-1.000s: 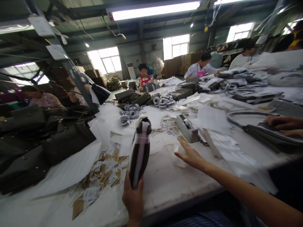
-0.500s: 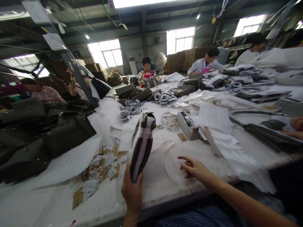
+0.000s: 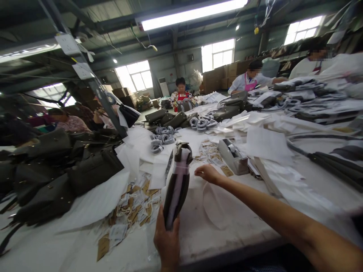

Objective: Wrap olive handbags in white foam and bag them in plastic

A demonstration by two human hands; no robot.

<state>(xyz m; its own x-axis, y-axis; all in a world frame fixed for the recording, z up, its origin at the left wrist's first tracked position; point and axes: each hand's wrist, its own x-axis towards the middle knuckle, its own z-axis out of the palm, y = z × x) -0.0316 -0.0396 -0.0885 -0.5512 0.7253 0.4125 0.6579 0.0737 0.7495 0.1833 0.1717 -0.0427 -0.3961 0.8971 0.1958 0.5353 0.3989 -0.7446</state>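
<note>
Gripping the dark bag (image 3: 177,185) low down, the left hand (image 3: 167,238) holds it tilted over the table (image 3: 204,240); at the bag's two o'clock the right hand (image 3: 208,173) looks narrowed, though whether it pinches anything cannot be told, with the tape dispenser (image 3: 239,165) beyond, paper tags (image 3: 134,209) at eight and piled bags (image 3: 53,166) at nine o'clock

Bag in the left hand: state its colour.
Dark olive-grey bag with a pale strip; clearest in the head view.
</note>
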